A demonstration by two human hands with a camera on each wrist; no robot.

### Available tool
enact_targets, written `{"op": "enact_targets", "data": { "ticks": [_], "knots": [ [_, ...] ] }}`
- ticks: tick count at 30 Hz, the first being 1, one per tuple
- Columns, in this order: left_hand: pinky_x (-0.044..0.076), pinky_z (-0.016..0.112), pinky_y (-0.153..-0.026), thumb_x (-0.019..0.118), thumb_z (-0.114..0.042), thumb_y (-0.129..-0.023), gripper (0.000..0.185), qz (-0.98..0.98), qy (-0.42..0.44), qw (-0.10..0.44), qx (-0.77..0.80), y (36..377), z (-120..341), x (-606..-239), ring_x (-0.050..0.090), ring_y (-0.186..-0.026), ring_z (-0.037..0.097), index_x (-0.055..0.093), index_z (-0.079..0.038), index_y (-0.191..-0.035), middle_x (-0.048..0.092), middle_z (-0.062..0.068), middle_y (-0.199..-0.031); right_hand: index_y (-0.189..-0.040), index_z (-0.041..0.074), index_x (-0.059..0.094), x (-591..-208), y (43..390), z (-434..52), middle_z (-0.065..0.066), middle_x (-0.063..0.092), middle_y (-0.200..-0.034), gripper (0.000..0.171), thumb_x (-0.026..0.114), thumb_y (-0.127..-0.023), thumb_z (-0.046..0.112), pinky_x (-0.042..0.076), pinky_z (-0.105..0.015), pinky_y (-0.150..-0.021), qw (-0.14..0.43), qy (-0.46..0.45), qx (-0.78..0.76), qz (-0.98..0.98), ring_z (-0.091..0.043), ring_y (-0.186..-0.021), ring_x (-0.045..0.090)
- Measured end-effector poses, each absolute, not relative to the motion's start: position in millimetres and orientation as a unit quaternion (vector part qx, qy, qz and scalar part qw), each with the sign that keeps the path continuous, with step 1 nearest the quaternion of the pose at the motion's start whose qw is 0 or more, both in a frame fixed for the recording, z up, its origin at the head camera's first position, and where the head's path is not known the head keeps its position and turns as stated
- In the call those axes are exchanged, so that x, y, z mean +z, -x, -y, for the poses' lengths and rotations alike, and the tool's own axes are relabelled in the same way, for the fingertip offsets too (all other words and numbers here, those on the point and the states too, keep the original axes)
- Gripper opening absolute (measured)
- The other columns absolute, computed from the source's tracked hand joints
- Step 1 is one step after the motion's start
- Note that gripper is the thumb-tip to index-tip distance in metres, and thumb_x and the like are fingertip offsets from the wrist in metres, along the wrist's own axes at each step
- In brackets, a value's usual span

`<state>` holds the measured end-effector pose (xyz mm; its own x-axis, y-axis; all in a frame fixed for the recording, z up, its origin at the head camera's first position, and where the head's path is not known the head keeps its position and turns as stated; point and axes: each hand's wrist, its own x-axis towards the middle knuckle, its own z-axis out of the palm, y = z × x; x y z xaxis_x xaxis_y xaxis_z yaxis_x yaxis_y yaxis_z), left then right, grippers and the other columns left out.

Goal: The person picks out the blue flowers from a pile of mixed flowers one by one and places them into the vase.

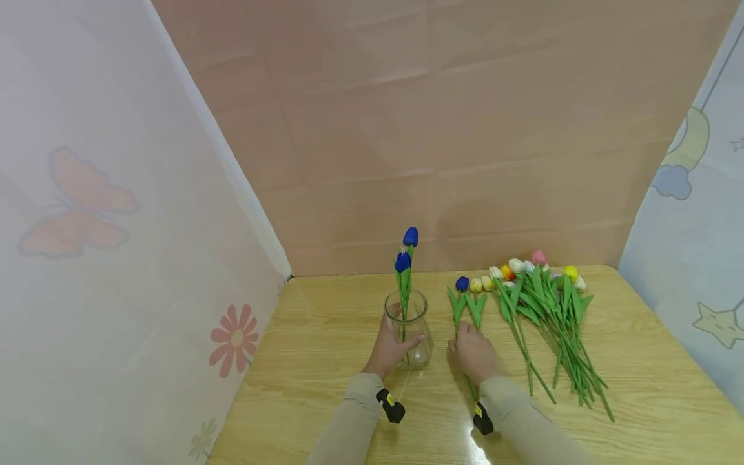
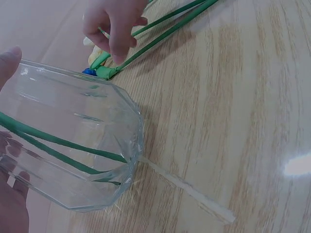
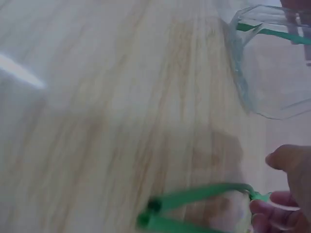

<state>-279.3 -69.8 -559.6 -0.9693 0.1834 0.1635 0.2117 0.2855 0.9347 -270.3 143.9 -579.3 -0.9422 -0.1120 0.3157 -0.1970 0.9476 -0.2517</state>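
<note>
On the wooden table (image 1: 325, 336), the left hand (image 1: 388, 349) is curled around the side of the glass vase (image 1: 409, 329), which stands upright with two blue tulips (image 1: 407, 252) in it; the glass looks hard, smooth and breakable, so I judge a wrap around its wide body the steadiest hold. Just to its right, the right hand (image 1: 473, 354) lies over the stems of a blue tulip (image 1: 462, 284) and a yellow one (image 1: 475, 285) lying flat, fingers bent down and pinching a stem. These artificial stems look light and springy, best taken mid-stem below the leaves, while the larger bunch of tulips (image 1: 546, 303) lies untouched further right.
</note>
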Motion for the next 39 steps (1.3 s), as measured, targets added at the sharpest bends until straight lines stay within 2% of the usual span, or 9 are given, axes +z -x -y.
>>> {"op": "enact_targets", "data": {
  "ticks": [10,14,17,21,24,29,33,36,39],
  "knots": [
    [0.024,0.057,-0.114,0.077,-0.035,-0.084,0.090,0.804,0.124,0.011,-0.581,280.1,70.7,-562.2,0.024,-0.145,0.027,0.020,-0.024,-0.152,0.027,0.004,-0.156,-0.108,-0.014,0.050,-584.3,281.5,-141.3,-0.015,0.057,-0.070,0.033,0.058,-0.096,0.015,0.049,-0.040,-0.047,0.021,-0.016,0.189,0.982,-0.027,-0.055,0.060],
    [0.024,0.058,-0.113,0.077,-0.035,-0.084,0.088,0.806,0.121,0.008,-0.579,279.1,70.6,-561.3,0.024,-0.145,0.027,0.020,-0.030,-0.150,0.025,0.003,-0.157,-0.116,-0.013,0.044,-579.5,282.6,-145.7,-0.013,0.057,-0.068,0.033,0.047,-0.100,0.015,0.043,-0.035,-0.045,-0.026,0.015,0.293,0.956,-0.022,-0.053,0.054],
    [0.024,0.059,-0.114,0.077,-0.033,-0.084,0.087,0.805,0.119,0.005,-0.581,278.0,70.9,-559.8,0.024,-0.145,0.027,0.020,-0.030,-0.150,0.026,0.003,-0.156,-0.123,-0.014,0.042,-572.8,283.2,-149.7,-0.012,0.058,-0.071,0.036,0.038,-0.102,0.016,0.038,-0.031,-0.047,-0.031,0.037,0.374,0.926,-0.018,-0.053,0.048],
    [0.023,0.058,-0.114,0.076,-0.035,-0.084,0.087,0.802,0.120,0.006,-0.585,278.2,70.9,-558.6,0.023,-0.145,0.027,0.022,-0.026,-0.150,0.027,0.004,-0.155,-0.128,-0.013,0.045,-561.4,282.7,-154.2,-0.010,0.055,-0.069,0.042,0.033,-0.105,0.019,0.037,-0.030,-0.048,0.001,0.051,0.435,0.899,-0.014,-0.051,0.042],
    [0.023,0.058,-0.114,0.077,-0.036,-0.083,0.089,0.802,0.120,0.004,-0.586,277.8,70.3,-557.6,0.023,-0.146,0.027,0.021,-0.024,-0.152,0.027,0.004,-0.156,-0.126,-0.007,0.047,-553.7,278.7,-156.9,-0.007,0.052,-0.069,0.042,0.030,-0.107,0.026,0.036,-0.029,-0.046,0.036,0.058,0.455,0.888,-0.014,-0.049,0.040],
    [0.021,0.057,-0.115,0.076,-0.044,-0.081,0.104,0.807,0.106,-0.016,-0.581,274.2,71.4,-553.6,0.018,-0.147,0.033,0.008,-0.021,-0.156,0.017,0.010,-0.161,-0.118,0.002,0.051,-542.9,268.3,-160.6,-0.005,0.047,-0.067,0.036,0.034,-0.107,0.031,0.032,-0.027,-0.042,0.146,0.027,0.471,0.870,-0.012,-0.046,0.036],
    [0.018,0.058,-0.115,0.078,-0.050,-0.077,0.117,0.798,0.096,-0.022,-0.595,271.7,74.7,-545.3,0.011,-0.148,0.036,-0.007,-0.028,-0.155,0.004,0.010,-0.163,-0.114,0.003,0.054,-536.7,258.4,-162.6,-0.001,0.043,-0.063,0.029,0.039,-0.106,0.027,0.029,-0.025,-0.041,0.238,-0.023,0.474,0.848,-0.008,-0.044,0.031],
    [0.013,0.058,-0.117,0.076,-0.041,-0.083,0.112,0.781,0.118,0.022,-0.613,270.6,78.0,-535.5,0.004,-0.149,0.034,-0.011,-0.034,-0.153,-0.002,0.004,-0.163,-0.111,0.002,0.055,-534.5,251.6,-162.4,0.002,0.042,-0.062,0.023,0.043,-0.105,0.020,0.028,-0.024,-0.042,0.290,-0.058,0.466,0.834,-0.005,-0.045,0.030],
    [0.009,0.059,-0.117,0.068,-0.017,-0.090,0.097,0.756,0.168,0.133,-0.618,269.5,78.5,-521.3,0.003,-0.148,0.035,-0.005,-0.019,-0.154,0.000,0.009,-0.161,-0.108,-0.001,0.056,-534.3,245.9,-160.8,0.005,0.042,-0.061,0.017,0.047,-0.102,0.012,0.028,-0.021,-0.040,0.326,-0.087,0.445,0.830,-0.001,-0.046,0.030]
  ]
}}
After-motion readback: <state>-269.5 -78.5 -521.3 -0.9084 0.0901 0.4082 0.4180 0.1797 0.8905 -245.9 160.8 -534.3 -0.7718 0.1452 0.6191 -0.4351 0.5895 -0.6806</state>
